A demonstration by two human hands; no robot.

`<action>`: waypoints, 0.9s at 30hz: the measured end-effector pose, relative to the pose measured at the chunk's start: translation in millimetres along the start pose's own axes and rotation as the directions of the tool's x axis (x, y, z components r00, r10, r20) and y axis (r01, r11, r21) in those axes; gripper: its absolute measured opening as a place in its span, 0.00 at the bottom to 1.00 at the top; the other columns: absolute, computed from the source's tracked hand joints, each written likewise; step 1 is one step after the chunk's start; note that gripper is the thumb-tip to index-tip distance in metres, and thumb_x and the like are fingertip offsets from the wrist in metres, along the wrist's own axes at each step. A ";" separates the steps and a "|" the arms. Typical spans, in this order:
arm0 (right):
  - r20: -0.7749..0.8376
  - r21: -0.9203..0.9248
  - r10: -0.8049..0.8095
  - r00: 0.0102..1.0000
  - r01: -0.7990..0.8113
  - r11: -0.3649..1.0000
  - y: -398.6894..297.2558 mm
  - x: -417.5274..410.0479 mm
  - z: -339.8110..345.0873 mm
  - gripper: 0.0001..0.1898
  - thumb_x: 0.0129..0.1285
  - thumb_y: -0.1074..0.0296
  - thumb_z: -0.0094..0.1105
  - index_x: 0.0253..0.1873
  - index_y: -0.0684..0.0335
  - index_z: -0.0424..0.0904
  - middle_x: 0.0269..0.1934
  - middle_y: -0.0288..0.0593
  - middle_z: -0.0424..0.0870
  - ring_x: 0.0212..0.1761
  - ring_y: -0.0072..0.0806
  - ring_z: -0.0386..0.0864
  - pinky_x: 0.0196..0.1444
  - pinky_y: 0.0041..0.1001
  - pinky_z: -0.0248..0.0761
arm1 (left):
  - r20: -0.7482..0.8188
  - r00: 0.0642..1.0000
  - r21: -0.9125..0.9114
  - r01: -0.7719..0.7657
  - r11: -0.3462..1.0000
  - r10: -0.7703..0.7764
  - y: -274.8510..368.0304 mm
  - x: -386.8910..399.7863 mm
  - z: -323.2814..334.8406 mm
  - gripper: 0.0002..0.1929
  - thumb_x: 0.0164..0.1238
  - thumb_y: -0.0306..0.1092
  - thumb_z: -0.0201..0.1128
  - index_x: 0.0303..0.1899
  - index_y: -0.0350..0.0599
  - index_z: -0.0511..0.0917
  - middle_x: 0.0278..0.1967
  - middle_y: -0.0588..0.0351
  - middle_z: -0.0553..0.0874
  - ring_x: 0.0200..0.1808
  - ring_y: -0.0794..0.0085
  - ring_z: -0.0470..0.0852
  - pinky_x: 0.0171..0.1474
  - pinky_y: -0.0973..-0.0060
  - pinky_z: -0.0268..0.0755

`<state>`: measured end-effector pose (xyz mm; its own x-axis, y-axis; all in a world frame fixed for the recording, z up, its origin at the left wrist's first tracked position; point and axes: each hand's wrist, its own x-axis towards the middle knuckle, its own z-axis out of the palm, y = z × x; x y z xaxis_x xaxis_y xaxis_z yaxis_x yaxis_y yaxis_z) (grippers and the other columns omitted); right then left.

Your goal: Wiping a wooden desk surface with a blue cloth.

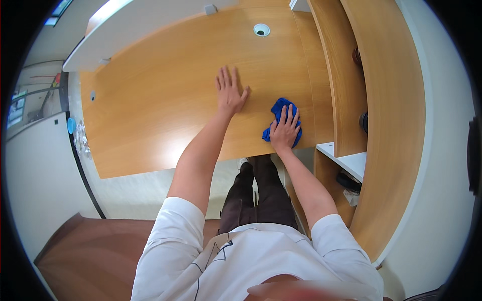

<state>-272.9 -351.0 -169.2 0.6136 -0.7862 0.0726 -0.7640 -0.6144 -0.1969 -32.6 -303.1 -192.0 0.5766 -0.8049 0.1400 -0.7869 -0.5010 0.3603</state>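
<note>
My left hand (230,94) rests palm down on the wooden desktop (158,98), its fingers spread and nothing in its grasp. To its right and closer to the front edge, my right hand (285,129) presses flat on a crumpled blue cloth (280,107). Folds of the cloth stick out beyond the fingertips and on both sides of the palm. Part of it is hidden under the hand.
A wooden shelf unit (388,113) bounds the desk on the right, with dark items on its shelves. A round cable grommet (261,30) sits near the back. Behind the desk stands a white panel (124,34). Brown upholstered furniture (109,256) lies at lower left.
</note>
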 end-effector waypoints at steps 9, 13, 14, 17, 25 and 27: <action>-0.016 0.056 -0.013 1.000 0.014 0.998 -9.6 77.4 6.1 0.39 0.68 0.54 0.57 0.82 0.58 0.58 0.84 0.47 0.54 0.86 0.55 0.49 0.74 0.64 0.59 | 0.207 0.974 0.243 0.039 0.969 -0.091 -26.2 83.3 -24.5 0.56 0.64 0.75 0.59 0.85 0.54 0.45 0.85 0.43 0.42 0.84 0.34 0.33 0.81 0.34 0.27; -0.036 0.094 -0.074 0.997 0.077 0.993 -15.2 159.3 16.4 0.39 0.68 0.52 0.58 0.81 0.57 0.59 0.83 0.47 0.56 0.85 0.54 0.51 0.73 0.64 0.60 | 0.159 0.987 0.207 -0.027 0.978 -0.006 -38.1 93.2 -9.8 0.56 0.63 0.75 0.60 0.84 0.54 0.48 0.85 0.43 0.45 0.84 0.34 0.35 0.81 0.34 0.28; -0.071 0.101 -0.105 0.992 0.112 0.989 -12.8 184.7 21.2 0.39 0.67 0.51 0.58 0.81 0.57 0.61 0.82 0.48 0.58 0.85 0.54 0.53 0.73 0.63 0.60 | 0.199 0.980 0.202 -0.020 0.979 -0.021 -36.4 93.2 -9.4 0.56 0.63 0.75 0.60 0.84 0.54 0.48 0.85 0.43 0.45 0.84 0.34 0.35 0.81 0.34 0.28; -0.152 0.086 -0.171 0.973 0.185 0.979 -17.7 275.1 31.1 0.37 0.68 0.48 0.59 0.78 0.57 0.66 0.79 0.49 0.64 0.83 0.54 0.57 0.73 0.63 0.60 | 0.239 0.970 0.200 -0.016 0.980 -0.033 -35.3 99.3 -16.8 0.57 0.63 0.74 0.61 0.85 0.55 0.45 0.85 0.44 0.41 0.84 0.35 0.34 0.81 0.35 0.28; -0.177 0.256 -0.508 0.843 0.538 0.803 -47.7 435.4 45.8 0.27 0.71 0.55 0.54 0.71 0.59 0.77 0.73 0.45 0.76 0.79 0.47 0.65 0.76 0.55 0.59 | 0.238 0.971 0.057 0.020 0.998 -0.033 -38.2 99.7 -22.3 0.55 0.59 0.69 0.68 0.83 0.56 0.53 0.85 0.45 0.48 0.83 0.33 0.39 0.79 0.29 0.35; -0.176 0.269 -0.527 0.832 0.555 0.787 -52.3 441.8 50.2 0.27 0.71 0.55 0.55 0.71 0.59 0.78 0.73 0.44 0.76 0.78 0.46 0.66 0.76 0.54 0.60 | 0.255 0.966 0.059 0.033 0.998 -0.047 -39.1 96.3 -22.3 0.54 0.60 0.68 0.68 0.83 0.56 0.54 0.85 0.45 0.48 0.83 0.32 0.40 0.78 0.29 0.36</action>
<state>48.2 -663.0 -175.8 0.8778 -0.3418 0.3357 -0.2067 -0.9024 -0.3781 58.6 -353.9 -172.0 0.5378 -0.8349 -0.1170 -0.7791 -0.5452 0.3095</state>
